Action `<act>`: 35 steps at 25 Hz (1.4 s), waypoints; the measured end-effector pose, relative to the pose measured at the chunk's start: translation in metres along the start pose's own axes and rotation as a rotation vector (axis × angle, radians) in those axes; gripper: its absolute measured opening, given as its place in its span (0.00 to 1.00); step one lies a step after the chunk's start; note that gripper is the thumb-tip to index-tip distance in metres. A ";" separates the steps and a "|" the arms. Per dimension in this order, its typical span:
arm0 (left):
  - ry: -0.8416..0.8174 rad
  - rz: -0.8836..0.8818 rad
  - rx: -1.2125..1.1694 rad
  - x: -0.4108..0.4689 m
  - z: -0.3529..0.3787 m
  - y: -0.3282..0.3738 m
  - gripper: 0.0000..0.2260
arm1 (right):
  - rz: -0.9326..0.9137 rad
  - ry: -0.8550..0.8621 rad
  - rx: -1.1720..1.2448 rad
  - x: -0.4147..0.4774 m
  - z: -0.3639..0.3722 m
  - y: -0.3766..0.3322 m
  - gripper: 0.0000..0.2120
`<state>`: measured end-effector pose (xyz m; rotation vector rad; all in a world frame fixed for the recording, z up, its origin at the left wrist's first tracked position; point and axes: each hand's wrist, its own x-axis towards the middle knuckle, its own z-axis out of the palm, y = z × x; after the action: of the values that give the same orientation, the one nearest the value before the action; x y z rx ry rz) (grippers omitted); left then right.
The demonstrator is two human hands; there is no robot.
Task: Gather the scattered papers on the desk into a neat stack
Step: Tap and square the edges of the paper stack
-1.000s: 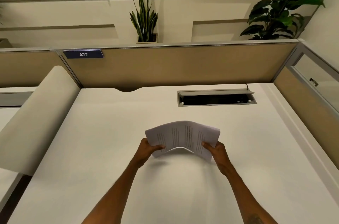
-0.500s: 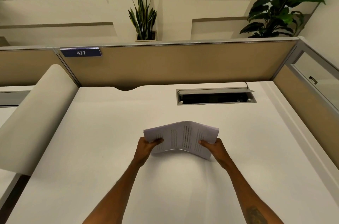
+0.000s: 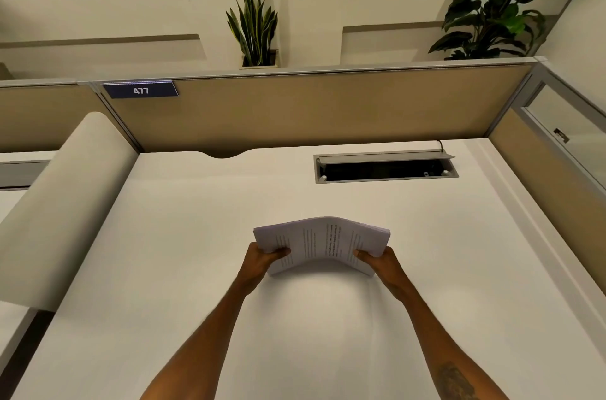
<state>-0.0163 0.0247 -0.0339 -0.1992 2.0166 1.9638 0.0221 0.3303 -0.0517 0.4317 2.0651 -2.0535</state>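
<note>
A stack of white printed papers (image 3: 323,242) is held over the middle of the white desk (image 3: 164,252), bowed upward in the middle like an arch. My left hand (image 3: 260,260) grips its left edge, thumb on top. My right hand (image 3: 377,260) grips its right edge the same way. The lower corners of the stack rest on or just above the desk surface. No loose sheets show elsewhere on the desk.
An open cable tray (image 3: 385,168) is set into the desk at the back right. Tan partition walls (image 3: 311,111) close the back and right sides. A rounded beige divider (image 3: 65,203) runs along the left. Plants stand beyond the partition.
The stack has stayed in both hands at nearly the same spot; its left side has dropped slightly and the sheets look more even. The camera has tilted a little.
</note>
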 end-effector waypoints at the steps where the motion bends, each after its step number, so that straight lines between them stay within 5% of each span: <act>1: -0.002 0.009 0.013 0.001 0.001 0.000 0.17 | -0.004 -0.001 0.004 0.000 0.000 0.000 0.19; 7: 0.152 0.097 -0.046 0.009 -0.007 0.024 0.09 | 0.024 -0.023 0.148 -0.001 -0.012 -0.011 0.13; 11: 0.290 0.138 -0.237 0.009 -0.005 0.037 0.20 | -0.017 -0.029 0.401 -0.005 -0.015 -0.016 0.17; 18: 0.066 -0.003 -0.367 0.009 0.047 0.038 0.19 | 0.005 -0.005 0.755 -0.012 0.038 -0.017 0.22; 24: 0.126 0.053 -0.372 0.008 0.071 0.042 0.15 | 0.078 0.020 0.933 -0.024 0.082 -0.002 0.26; 30: 0.114 0.126 -0.259 0.004 0.051 0.043 0.10 | 0.114 0.040 0.858 -0.027 0.059 0.002 0.24; 35: 0.003 0.112 -0.159 -0.001 0.025 0.041 0.08 | 0.061 0.066 0.389 -0.017 0.016 -0.012 0.21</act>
<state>-0.0250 0.0511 0.0050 -0.1282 1.9120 2.1959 0.0331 0.3129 -0.0344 0.6209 1.6541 -2.4347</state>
